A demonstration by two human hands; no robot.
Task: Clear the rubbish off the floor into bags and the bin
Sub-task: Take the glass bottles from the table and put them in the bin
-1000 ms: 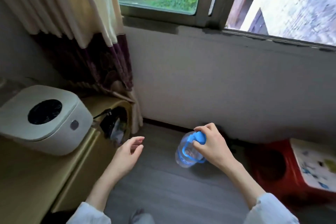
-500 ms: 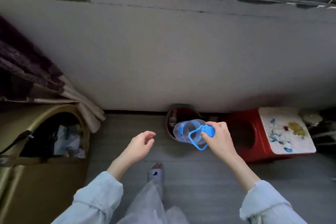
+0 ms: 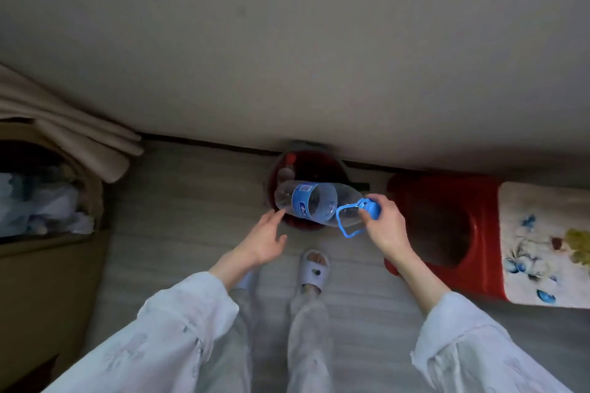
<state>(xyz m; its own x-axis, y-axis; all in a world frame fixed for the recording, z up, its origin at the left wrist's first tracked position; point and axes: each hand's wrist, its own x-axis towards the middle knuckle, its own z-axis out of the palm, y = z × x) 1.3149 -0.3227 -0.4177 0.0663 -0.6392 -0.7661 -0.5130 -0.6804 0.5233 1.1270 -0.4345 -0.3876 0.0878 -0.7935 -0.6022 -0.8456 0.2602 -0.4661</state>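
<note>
- Since half a second ago we have swung the bottle level over the red bin, and our view has tipped down
- Our right hand pinches its blue cap, keeping the body free to drop
- Our left hand, fingers spread and holding nothing, reaches toward the bottle's base, probably to steady it
- We see other rubbish already in the bin

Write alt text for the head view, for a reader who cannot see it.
The right hand holds a clear plastic bottle by its blue cap, sideways over a dark red bin against the wall. The left hand reaches open toward the bottle's base; a red stool stands right of the bin.
</note>
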